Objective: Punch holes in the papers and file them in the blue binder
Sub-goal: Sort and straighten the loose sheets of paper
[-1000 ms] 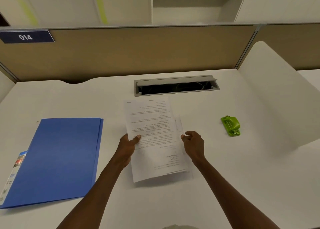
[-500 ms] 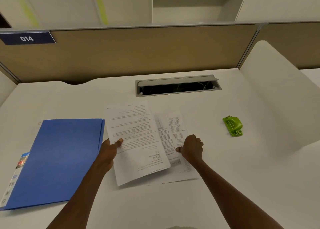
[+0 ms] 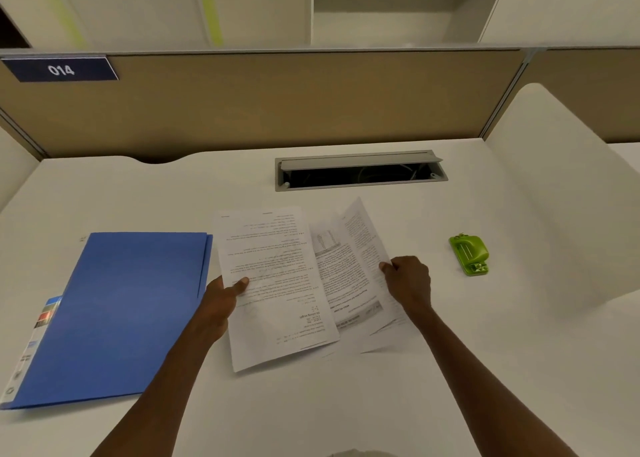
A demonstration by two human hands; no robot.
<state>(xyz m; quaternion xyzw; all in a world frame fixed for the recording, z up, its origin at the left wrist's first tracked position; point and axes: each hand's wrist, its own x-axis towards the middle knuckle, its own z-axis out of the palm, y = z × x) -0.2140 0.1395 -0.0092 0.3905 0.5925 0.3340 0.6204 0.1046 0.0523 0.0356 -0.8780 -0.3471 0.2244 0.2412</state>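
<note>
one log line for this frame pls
left hand: holds top sheet | right hand: holds lower sheets | blue binder: closed | green hole punch: untouched

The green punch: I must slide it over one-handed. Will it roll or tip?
The punch looks low and flat-based on the desk, so it should probably slide, not roll. It seems small, likely light. Its plastic-looking shell may skid easily.

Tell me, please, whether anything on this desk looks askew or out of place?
Only the papers: fanned apart and skewed, split between the left hand and right hand. The blue binder lies closed; the green punch sits apart.
</note>
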